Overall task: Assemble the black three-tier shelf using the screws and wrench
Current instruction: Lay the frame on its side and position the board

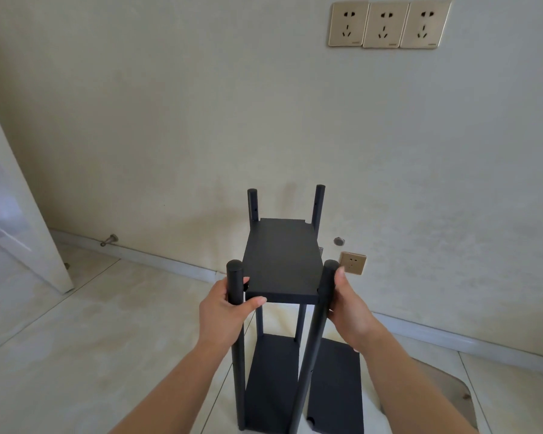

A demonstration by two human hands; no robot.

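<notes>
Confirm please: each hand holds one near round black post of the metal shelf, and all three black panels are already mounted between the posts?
Not quite. The head view shows only two panels mounted, upper panel and lower panel. The third black panel lies loose beside the frame. Left hand and right hand do hold the near posts.

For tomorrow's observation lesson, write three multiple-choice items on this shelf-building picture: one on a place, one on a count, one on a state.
1. Where does the loose panel lie?
A. on the floor right of the shelf
B. against the door
C. on the upper panel

2. How many sockets are in the high row on the wall?
A. one
B. three
C. five

3. What is the left hand doing?
A. hanging idle
B. gripping the near left post
C. pressing flat on the wall

Answers: 1 A, it lies flat beside the shelf; 2 B, three plates side by side; 3 B, fingers curl round the post.
</notes>
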